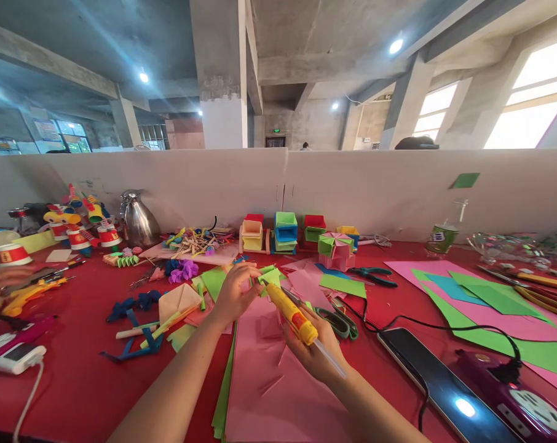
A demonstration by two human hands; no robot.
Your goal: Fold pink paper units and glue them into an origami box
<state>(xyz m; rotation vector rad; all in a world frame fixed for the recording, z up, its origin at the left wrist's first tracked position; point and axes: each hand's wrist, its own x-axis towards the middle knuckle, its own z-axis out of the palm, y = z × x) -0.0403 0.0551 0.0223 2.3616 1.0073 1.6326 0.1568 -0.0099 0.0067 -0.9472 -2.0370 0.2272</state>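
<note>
My right hand [314,344] is wrapped round a yellow hot glue gun [291,312], a clear glue stick jutting from its back end. The gun's nozzle points up and left, toward my left hand [238,292]. Pinched in the fingers of my left hand is a small green paper piece [269,277], which lies close to the nozzle. Beneath both hands is a stack of pink paper [278,394], with green sheets under its left edge. Scissors with dark green handles [337,322] lie just beyond my right hand.
Folded paper boxes [286,232] stand along the white partition [205,191]. Left are a steel jug [140,220], paper-cup figures and blue paper strips [135,344]. Right are pliers [375,275], a phone [426,375], a black cable and a purple power strip [513,394]. Another person's hand shows far left.
</note>
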